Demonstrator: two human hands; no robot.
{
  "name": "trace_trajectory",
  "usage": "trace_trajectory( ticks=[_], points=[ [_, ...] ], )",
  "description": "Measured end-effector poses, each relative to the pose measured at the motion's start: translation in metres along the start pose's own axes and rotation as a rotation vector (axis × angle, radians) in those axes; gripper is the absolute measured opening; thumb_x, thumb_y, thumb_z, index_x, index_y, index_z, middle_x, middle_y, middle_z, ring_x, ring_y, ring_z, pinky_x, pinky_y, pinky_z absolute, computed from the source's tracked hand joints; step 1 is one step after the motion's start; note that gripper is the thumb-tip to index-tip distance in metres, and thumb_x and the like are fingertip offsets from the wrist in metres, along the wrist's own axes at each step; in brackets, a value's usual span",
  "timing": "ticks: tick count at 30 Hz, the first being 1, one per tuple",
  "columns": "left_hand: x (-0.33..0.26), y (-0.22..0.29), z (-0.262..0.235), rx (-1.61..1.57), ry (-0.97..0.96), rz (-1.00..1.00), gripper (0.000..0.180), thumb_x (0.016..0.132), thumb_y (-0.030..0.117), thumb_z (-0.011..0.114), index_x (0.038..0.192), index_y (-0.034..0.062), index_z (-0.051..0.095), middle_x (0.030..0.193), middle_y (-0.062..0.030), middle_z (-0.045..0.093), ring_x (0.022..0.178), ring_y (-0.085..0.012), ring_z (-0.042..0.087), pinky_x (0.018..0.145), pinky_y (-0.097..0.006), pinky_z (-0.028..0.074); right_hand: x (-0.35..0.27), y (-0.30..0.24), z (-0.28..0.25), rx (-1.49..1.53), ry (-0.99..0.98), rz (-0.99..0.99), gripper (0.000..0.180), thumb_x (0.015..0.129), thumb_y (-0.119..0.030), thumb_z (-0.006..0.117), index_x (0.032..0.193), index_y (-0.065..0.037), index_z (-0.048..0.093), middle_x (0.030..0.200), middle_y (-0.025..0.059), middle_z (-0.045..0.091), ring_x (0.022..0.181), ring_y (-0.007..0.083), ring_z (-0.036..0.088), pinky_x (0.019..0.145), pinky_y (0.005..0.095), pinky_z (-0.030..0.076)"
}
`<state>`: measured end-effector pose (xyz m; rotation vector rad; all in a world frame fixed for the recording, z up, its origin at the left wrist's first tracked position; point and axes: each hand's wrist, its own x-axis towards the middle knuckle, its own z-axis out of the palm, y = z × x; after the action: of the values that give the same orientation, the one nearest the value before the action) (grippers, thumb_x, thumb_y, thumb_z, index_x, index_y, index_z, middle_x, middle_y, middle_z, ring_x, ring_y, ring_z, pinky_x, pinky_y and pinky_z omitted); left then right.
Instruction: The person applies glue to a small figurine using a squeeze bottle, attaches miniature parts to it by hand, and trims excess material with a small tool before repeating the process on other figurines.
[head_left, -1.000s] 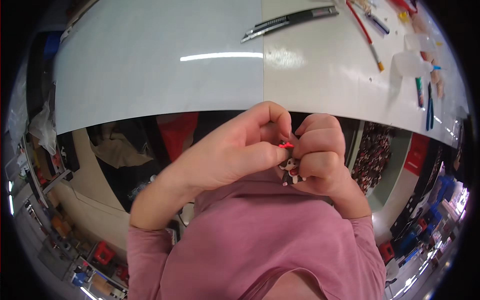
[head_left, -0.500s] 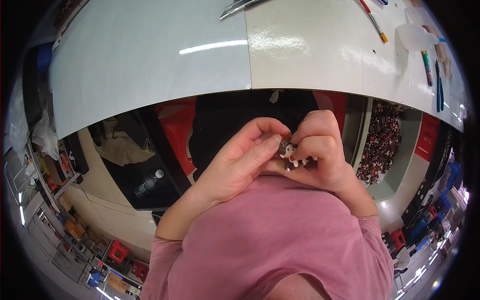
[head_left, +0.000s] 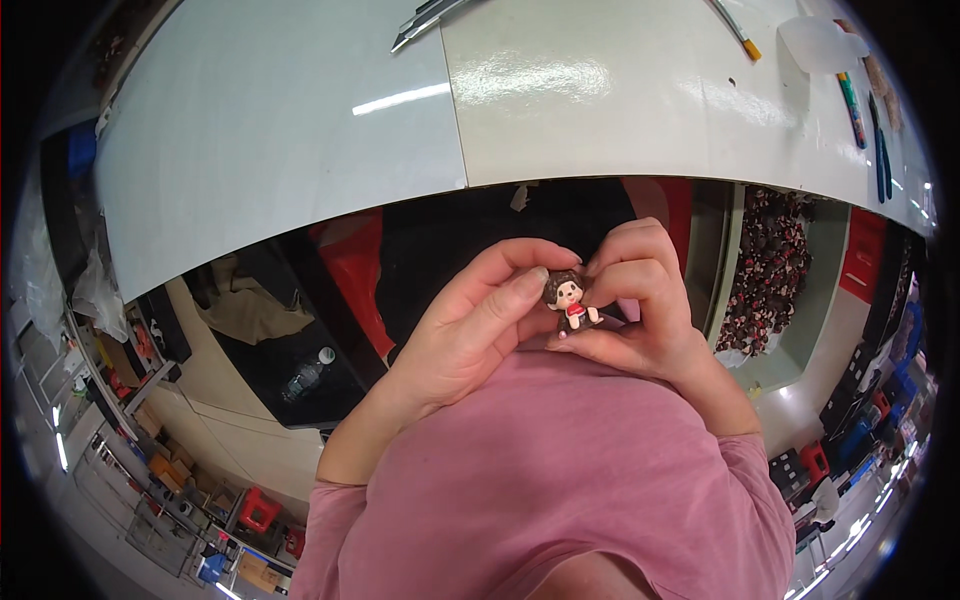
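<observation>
A small monkey-like figurine (head_left: 568, 296), with dark brown hair, a pale face and a red patch on its front, is held upright between my hands, its face turned up to view. My left hand (head_left: 478, 325) pinches the head's left side with thumb and fingertips. On the other side, my right hand (head_left: 645, 310) has curled fingers against the figurine's side and its thumb under the base. Fingers hide the figurine's edges and back. Both hands are in front of my pink shirt, just off the table's near edge.
The white table (head_left: 290, 150) curves across ahead. On it lie a utility knife (head_left: 425, 22), a paintbrush (head_left: 738, 32), a translucent plastic container (head_left: 822, 46), a green pen (head_left: 851, 110) and dark tweezers (head_left: 880, 150). An open drawer (head_left: 800, 345) at right holds many small brown-and-red pieces. A plastic bottle (head_left: 308, 374) lies lower left.
The figurine has been turned in my fingers, so its face and red front now show more fully. My hands stay close together; the view has shifted slightly.
</observation>
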<state>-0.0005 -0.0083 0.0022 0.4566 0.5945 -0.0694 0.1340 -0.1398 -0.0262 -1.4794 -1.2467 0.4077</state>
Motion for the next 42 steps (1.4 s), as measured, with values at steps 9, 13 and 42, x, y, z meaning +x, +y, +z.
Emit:
trace_trajectory(
  ticks=[9, 13, 42],
  points=[
    [0.003, 0.003, 0.0, 0.003, -0.03, -0.017, 0.027, 0.093, 0.005, 0.043, 0.119, 0.0005, 0.049, 0.114, -0.0111, 0.055, 0.104, -0.0171, 0.057, 0.094, -0.034, 0.047, -0.004, 0.003, -0.007, 0.02, -0.017, 0.042, 0.037, 0.06, -0.016, 0.083, 0.088, -0.011, 0.059, 0.09, 0.0054, 0.051, 0.08, 0.0214, 0.051, 0.066, 0.0309, 0.043],
    [0.004, 0.002, 0.0, 0.098, -0.016, 0.016, 0.027, 0.09, 0.001, 0.044, 0.117, -0.0009, 0.049, 0.114, -0.0126, 0.056, 0.103, -0.0177, 0.058, 0.094, -0.033, 0.047, -0.006, 0.006, -0.008, 0.02, -0.012, 0.032, 0.032, 0.061, -0.016, 0.083, 0.085, -0.012, 0.062, 0.09, 0.0043, 0.052, 0.081, 0.0206, 0.051, 0.067, 0.0303, 0.043],
    [0.007, 0.0, -0.003, 0.12, -0.033, 0.029, 0.023, 0.087, 0.0, 0.05, 0.11, -0.0013, 0.052, 0.114, -0.0139, 0.057, 0.103, -0.0174, 0.057, 0.093, -0.031, 0.046, -0.01, 0.011, -0.01, -0.014, -0.054, 0.022, 0.033, 0.06, -0.015, 0.081, 0.088, -0.012, 0.065, 0.093, 0.0052, 0.055, 0.084, 0.022, 0.053, 0.07, 0.0325, 0.045]
  ],
)
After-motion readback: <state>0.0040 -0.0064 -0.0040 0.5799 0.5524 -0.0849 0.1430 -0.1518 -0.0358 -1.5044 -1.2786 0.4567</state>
